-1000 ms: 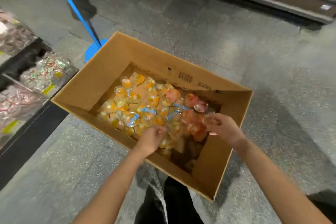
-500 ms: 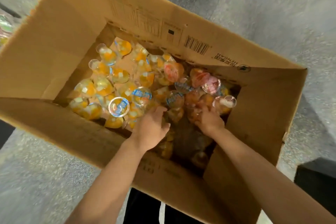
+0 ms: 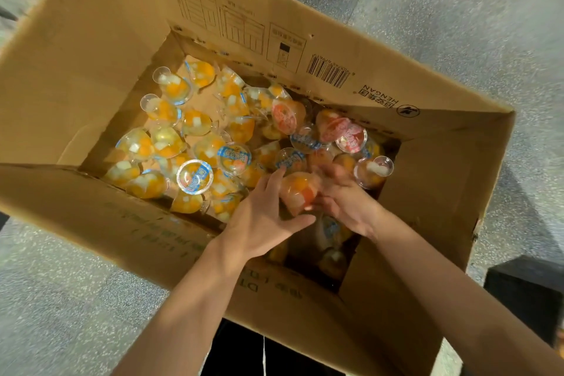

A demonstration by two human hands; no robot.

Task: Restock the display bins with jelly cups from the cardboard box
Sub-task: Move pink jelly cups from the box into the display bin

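Observation:
An open cardboard box fills the view, its bottom strewn with several clear jelly cups holding orange and white fruit pieces; a few have red lids. Both my hands reach into the box's near right part. My left hand and my right hand cup one jelly cup between them, fingers curled round its sides. More cups lie in shadow beneath my hands.
The box stands on a grey speckled floor. A dark block sits at the right edge. My dark trousers show below the box's near wall. The display bins are out of view.
The camera has dropped much closer over the box, so the bins at the left left the view. Both hands have come together and lifted one jelly cup from the pile.

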